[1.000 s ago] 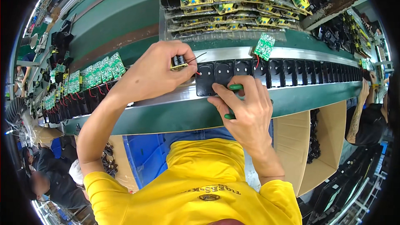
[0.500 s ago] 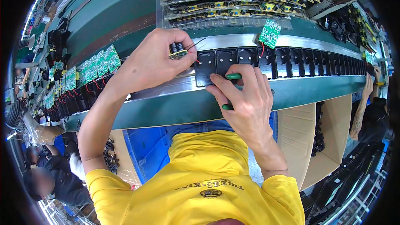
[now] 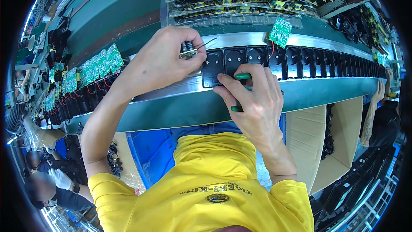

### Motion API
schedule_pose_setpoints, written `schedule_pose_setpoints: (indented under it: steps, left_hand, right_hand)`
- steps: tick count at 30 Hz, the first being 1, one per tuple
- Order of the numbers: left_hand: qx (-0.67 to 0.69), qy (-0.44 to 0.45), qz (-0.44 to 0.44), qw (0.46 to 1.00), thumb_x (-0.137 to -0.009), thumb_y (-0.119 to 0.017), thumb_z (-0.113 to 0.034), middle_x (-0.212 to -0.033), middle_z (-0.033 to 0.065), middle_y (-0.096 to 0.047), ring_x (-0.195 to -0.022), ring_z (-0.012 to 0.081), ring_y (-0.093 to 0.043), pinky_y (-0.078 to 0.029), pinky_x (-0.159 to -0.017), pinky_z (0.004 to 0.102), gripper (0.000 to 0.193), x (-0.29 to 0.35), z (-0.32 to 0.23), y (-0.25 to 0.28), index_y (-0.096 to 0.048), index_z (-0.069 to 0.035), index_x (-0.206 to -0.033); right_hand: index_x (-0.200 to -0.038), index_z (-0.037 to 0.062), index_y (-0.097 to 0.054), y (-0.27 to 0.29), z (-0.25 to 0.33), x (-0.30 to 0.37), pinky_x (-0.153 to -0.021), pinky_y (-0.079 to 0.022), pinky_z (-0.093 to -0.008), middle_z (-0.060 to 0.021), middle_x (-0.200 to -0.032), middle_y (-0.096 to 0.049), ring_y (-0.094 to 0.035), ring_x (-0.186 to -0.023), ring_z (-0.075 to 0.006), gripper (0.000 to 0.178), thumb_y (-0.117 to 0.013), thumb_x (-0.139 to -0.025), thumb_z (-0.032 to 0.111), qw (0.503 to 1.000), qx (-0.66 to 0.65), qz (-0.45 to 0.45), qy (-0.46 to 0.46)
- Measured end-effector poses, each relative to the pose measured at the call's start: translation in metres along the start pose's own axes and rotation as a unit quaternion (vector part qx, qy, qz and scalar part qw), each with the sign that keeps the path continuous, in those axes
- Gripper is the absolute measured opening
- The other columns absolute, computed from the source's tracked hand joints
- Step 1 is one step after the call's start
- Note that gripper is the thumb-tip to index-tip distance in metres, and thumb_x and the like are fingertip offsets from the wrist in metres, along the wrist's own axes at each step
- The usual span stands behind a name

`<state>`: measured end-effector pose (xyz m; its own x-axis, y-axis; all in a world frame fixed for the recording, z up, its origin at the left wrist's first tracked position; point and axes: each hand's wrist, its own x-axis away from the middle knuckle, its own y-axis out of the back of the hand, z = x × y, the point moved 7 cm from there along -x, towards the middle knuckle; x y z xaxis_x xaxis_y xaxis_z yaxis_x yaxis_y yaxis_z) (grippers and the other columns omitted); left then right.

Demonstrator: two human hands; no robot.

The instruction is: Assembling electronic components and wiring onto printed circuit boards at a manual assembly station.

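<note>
Left hand: the person's left hand pinches a small circuit board between thumb and fingers, its dark cylindrical parts facing far; a thin dark lead sticks out toward the far right.
Left hand's shift: against half a second ago, it has edged slightly right, so the fingertips now cover more of the far left corner of the first casing.
Right hand: the right hand curls around a tool with green handles, its working end hidden; forefinger and thumb reach the near right part of the first casing, almost exactly as before.
First casing: the black casing lies at the left end of the row, between the two hands.
Casing row: more black casings run right along the metal rail, unmoved.
Loose board: a green board with a red wire sits beyond the row, in place as earlier.
Worktop: the green worktop carries stacked boards far off and a line of green boards at left.
Near left: a co-worker's white-gloved hand shows more fully than before.
</note>
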<state>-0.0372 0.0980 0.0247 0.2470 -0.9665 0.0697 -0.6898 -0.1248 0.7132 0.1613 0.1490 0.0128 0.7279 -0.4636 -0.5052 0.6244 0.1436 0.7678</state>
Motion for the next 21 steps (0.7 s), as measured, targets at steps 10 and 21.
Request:
schedule_pose_setpoints:
  steps: [10, 21]
  left_hand:
    - [-0.064, -0.079, -0.007, 0.995, -0.096, -0.078, -0.001, -0.108, 0.0061, -0.073, -0.092, 0.0228, -0.067, -0.054, -0.083, 0.0343, 0.007, 0.005, -0.006, -0.004, -0.078, 0.000, -0.104]
    - [-0.160, -0.256, -0.032, 0.953, -0.096, -0.077, -0.007, -0.113, 0.0016, -0.067, -0.097, 0.0229, -0.065, -0.056, -0.082, 0.0359, 0.012, 0.013, 0.000, -0.004, -0.080, -0.011, -0.107]
  right_hand:
    - [-0.148, 0.0061, -0.074, 0.032, 0.005, -0.031, -0.073, -0.049, -0.0321, -0.0040, -0.106, -0.065, -0.056, -0.088, -0.0169, 0.066, -0.095, -0.089, 0.027, 0.959, -0.279, 0.018, -0.050]
    - [-0.109, 0.0097, -0.066, -0.041, -0.028, -0.083, -0.067, -0.038, -0.0330, -0.0011, -0.085, -0.052, -0.044, -0.071, -0.0159, 0.052, -0.043, -0.120, 0.055, 0.577, -0.775, -0.148, -0.211]
